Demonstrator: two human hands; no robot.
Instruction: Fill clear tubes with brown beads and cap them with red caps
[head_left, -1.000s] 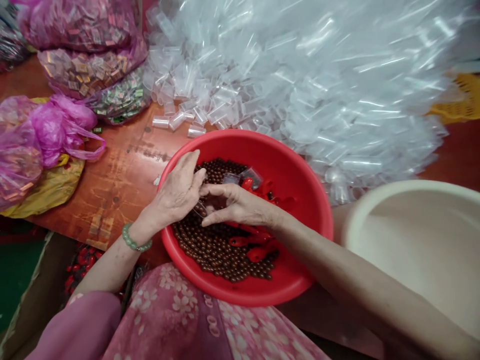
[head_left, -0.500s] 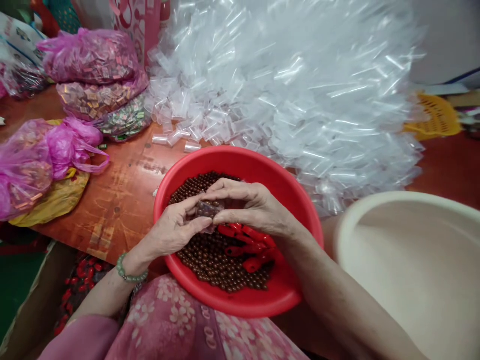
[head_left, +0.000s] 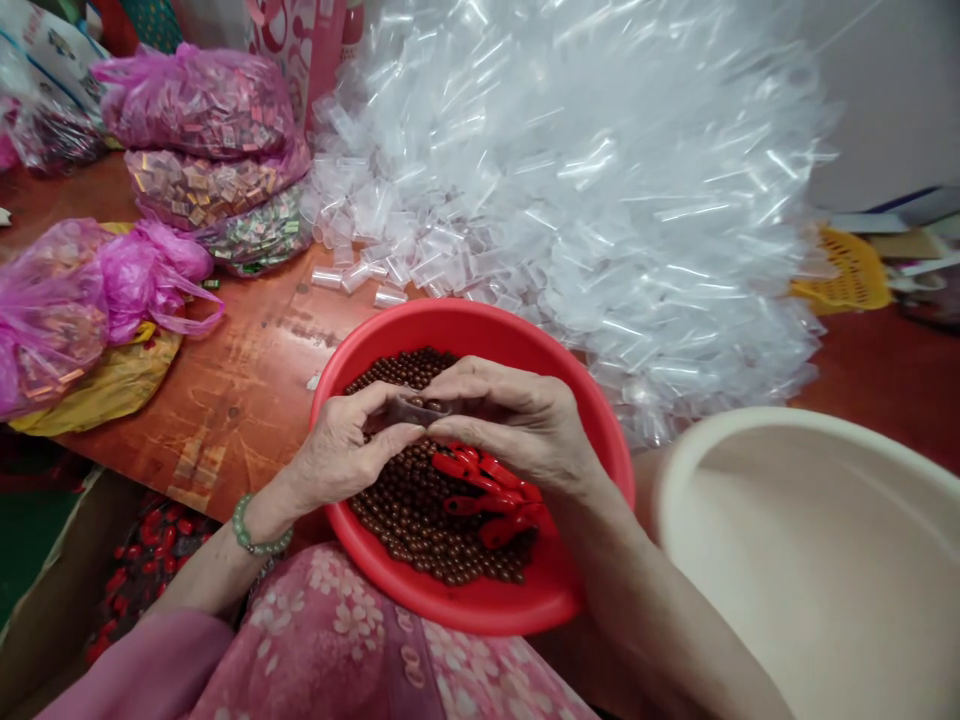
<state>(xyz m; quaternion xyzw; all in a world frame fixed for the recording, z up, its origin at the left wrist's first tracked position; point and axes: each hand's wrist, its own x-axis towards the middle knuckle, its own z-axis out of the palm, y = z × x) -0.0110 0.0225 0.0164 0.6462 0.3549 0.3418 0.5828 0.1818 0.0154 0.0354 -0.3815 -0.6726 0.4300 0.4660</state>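
Note:
Between my two hands is a small clear plastic tube point(head_left: 411, 412) with shiny brown beads inside. My left hand point(head_left: 339, 446) pinches its left end between thumb and fingers. My right hand point(head_left: 519, 424) closes on the right end, its fingertips partly covering it. Both hands are above a red basin point(head_left: 480, 618). Many loose brown beads point(head_left: 442, 540) lie in the basin, and several red plastic pieces point(head_left: 491, 485) rest on them under my right hand. A green bead bracelet point(head_left: 255, 530) circles my left wrist.
Beyond the basin rises a large heap of clear plastic tubes point(head_left: 555, 190). Pink bags point(head_left: 202, 110) of small pieces stand at the left on the wooden table point(head_left: 247, 340). A cream tub point(head_left: 720, 430) is at the right, a yellow basket point(head_left: 847, 270) behind it. Red pieces point(head_left: 150, 540) fill a box lower left.
The tube has tilted, so its opening with the beads now faces up toward me. Both hands stay on it. The view has shifted slightly.

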